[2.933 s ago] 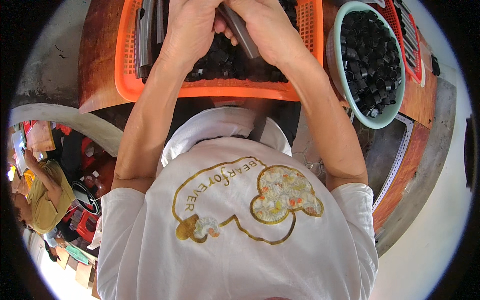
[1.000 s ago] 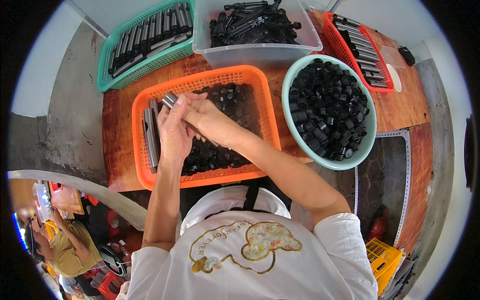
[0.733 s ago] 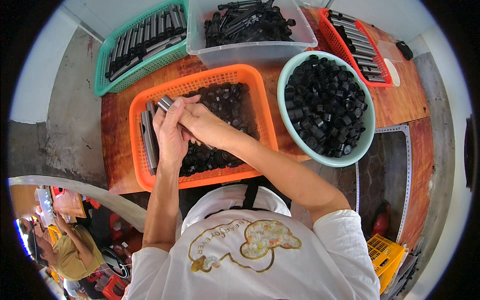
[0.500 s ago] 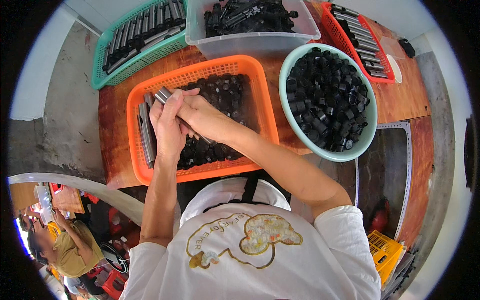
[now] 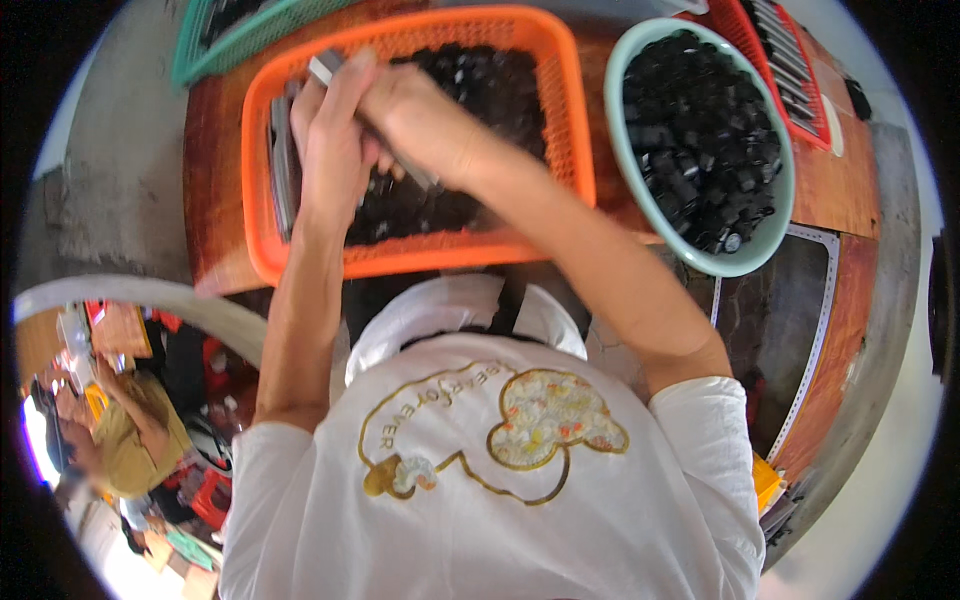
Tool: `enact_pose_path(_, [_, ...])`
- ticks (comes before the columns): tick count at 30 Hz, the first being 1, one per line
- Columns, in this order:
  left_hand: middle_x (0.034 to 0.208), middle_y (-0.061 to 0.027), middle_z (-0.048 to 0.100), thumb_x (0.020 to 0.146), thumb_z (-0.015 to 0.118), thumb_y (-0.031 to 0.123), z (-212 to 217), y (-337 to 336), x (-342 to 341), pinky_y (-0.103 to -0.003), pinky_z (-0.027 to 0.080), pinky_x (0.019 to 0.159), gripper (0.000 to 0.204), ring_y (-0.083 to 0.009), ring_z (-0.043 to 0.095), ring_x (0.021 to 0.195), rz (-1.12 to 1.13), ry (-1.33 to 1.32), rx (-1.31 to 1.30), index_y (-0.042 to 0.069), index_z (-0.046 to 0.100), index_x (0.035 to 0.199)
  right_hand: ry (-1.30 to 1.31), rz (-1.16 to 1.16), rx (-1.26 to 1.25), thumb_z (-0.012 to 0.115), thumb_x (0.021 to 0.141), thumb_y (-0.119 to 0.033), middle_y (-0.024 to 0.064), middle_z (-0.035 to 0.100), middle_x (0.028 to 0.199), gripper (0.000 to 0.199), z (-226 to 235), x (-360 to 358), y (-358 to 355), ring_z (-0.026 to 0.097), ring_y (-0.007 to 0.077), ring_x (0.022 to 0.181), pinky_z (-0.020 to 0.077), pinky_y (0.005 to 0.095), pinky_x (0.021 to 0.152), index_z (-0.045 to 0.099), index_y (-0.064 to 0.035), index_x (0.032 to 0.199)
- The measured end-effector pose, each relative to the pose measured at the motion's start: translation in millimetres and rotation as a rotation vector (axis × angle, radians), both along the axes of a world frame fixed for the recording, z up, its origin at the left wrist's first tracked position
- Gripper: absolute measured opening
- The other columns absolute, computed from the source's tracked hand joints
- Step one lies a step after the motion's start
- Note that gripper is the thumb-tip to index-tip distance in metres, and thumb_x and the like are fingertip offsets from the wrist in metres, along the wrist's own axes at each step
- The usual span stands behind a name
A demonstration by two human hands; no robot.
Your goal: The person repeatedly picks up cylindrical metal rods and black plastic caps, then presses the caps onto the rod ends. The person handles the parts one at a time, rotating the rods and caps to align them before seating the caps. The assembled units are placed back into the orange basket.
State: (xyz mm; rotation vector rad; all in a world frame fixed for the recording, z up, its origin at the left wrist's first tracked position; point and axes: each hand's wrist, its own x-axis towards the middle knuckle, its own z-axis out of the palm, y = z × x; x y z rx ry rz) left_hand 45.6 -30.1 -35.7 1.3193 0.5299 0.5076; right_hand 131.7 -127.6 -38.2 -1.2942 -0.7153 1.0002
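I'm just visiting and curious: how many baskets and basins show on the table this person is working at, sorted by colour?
Orange basket: 1
Green basket, partly cut off by the picture's top edge: 1
Red basket: 1
Pale green basin: 1
Total: 4

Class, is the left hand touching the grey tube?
Touching: the head view shows the left hand wrapped around the grey tube, one end protruding beyond the grip.

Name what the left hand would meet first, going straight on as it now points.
Beyond the tube it holds, the left hand would likely meet the orange basket's far rim; depth is unclear, so it might pass above.
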Motion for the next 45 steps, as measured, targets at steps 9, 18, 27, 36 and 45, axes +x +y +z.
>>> enact_pose_path(9, [0.079, -0.0031, 0.067, 0.111, 0.044, 0.045, 5, -1, 10, -0.027, 0.051, 0.059, 0.048, -0.0124, 0.062, 0.066, 0.003, -0.223, -0.265, 0.007, 0.068, 0.094, 0.000, 0.015, -0.136, 0.036, 0.109, -0.059, 0.0038, 0.065, 0.078, 0.064, 22, 14, -10, 0.063, 0.0120, 0.066, 0.0541, 0.0276, 0.059, 0.065, -0.0029, 0.108])
enact_pose_path(18, [0.081, -0.0035, 0.068, 0.110, 0.047, 0.043, 1, 1, 14, -0.029, 0.055, 0.065, 0.042, -0.0144, 0.065, 0.070, -0.128, -0.305, -0.470, 0.009, 0.068, 0.096, -0.355, 0.054, -0.067, 0.047, 0.108, -0.047, 0.0185, 0.069, 0.084, 0.054, 25, 28, -16, 0.070, 0.0280, 0.077, 0.0528, 0.0425, 0.070, 0.065, 0.0043, 0.105])
enact_pose_path(27, [0.099, -0.0067, 0.071, 0.107, 0.057, 0.037, -3, -4, 20, -0.032, 0.057, 0.080, 0.033, -0.0164, 0.068, 0.090, -0.126, -0.336, -0.590, 0.006, 0.068, 0.110, -1.033, -0.064, -0.166, 0.051, 0.106, -0.036, 0.0295, 0.068, 0.087, 0.044, 34, 31, -22, 0.067, 0.0473, 0.081, 0.0503, 0.0542, 0.072, 0.065, 0.0048, 0.096])
enact_pose_path(36, [0.092, -0.0067, 0.072, 0.105, 0.059, 0.039, -6, 0, 17, -0.035, 0.059, 0.077, 0.033, -0.0192, 0.069, 0.084, -0.137, -0.358, -0.774, 0.009, 0.072, 0.098, -0.756, -0.026, -0.111, 0.055, 0.105, -0.032, 0.0248, 0.066, 0.085, 0.040, 31, 29, -13, 0.065, 0.0374, 0.077, 0.0494, 0.0458, 0.071, 0.062, 0.0056, 0.094])
enact_pose_path(45, [0.088, -0.0052, 0.071, 0.105, 0.059, 0.040, -2, -4, 15, -0.035, 0.059, 0.074, 0.034, -0.0194, 0.068, 0.079, -0.089, -0.360, -0.848, 0.010, 0.072, 0.095, -0.823, 0.003, -0.091, 0.064, 0.101, -0.026, 0.0198, 0.062, 0.075, 0.033, 34, 30, -16, 0.061, 0.0300, 0.065, 0.0467, 0.0425, 0.061, 0.060, 0.0031, 0.085])
